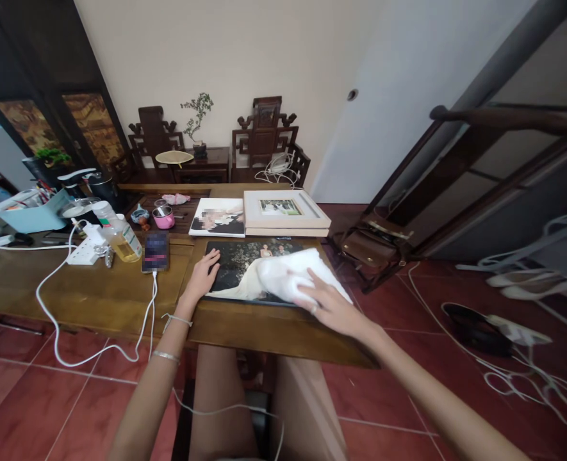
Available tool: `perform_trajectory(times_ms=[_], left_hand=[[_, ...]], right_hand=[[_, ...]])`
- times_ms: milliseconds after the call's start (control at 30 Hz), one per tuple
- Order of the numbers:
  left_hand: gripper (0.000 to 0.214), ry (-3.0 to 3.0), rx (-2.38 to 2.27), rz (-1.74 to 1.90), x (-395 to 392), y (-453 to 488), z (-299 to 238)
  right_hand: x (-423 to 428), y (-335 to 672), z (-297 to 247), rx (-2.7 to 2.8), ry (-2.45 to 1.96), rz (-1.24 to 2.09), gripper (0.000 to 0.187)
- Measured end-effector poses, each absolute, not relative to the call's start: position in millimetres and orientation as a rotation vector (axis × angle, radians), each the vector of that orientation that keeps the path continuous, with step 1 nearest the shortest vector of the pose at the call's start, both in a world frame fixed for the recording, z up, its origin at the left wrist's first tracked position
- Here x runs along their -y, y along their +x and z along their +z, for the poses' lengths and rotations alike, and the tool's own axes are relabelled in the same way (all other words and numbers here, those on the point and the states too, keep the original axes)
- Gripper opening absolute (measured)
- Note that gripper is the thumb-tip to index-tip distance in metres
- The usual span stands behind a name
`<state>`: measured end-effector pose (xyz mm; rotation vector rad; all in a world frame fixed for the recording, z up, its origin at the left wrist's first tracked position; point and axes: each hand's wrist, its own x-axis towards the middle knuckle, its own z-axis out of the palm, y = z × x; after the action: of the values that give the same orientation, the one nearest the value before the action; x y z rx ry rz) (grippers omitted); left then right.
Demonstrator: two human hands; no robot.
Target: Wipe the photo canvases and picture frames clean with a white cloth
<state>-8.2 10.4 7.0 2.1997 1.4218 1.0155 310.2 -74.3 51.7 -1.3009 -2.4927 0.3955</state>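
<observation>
A dark, glossy wedding photo panel (235, 272) lies flat on the wooden table in front of me; I cannot tell whether it is an album or a single board. My left hand (205, 274) rests at its left edge, fingers stretched out and holding nothing. On the panel's right half is a crumpled white cloth (307, 272), perhaps a paper towel, which covers part of the picture. My right hand (328, 301) presses on this cloth with its fingers over the near side.
Behind the panel lie a smaller photo book (218, 221) and stacked framed photos (286, 224). To the left are a phone (155, 251) on a white cable, a bottle (124, 242), a power strip (84, 251), a pink cup (164, 219) and a blue organizer (33, 214).
</observation>
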Motion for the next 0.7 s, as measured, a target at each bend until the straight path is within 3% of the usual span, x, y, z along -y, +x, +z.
perform_trajectory(times_ms=[133,267,500,700], left_hand=[[0.035,2.212,-1.418,1.002,-11,-8,6],[0.036,2.211,-1.408,1.011,-10,-9,6],[0.036,2.209,-1.384,1.017,-10,-11,7],[0.036,2.196,-1.418,1.036,-10,-10,4]], right_hand=[[112,300,71,2.621,-1.148,0.505,0.034],[81,292,71,2.649,-1.23,0.621,0.04],[-25,269,51,2.43,-1.406,0.306,0.042],[21,256,54,2.544,-1.178,0.227,0.032]])
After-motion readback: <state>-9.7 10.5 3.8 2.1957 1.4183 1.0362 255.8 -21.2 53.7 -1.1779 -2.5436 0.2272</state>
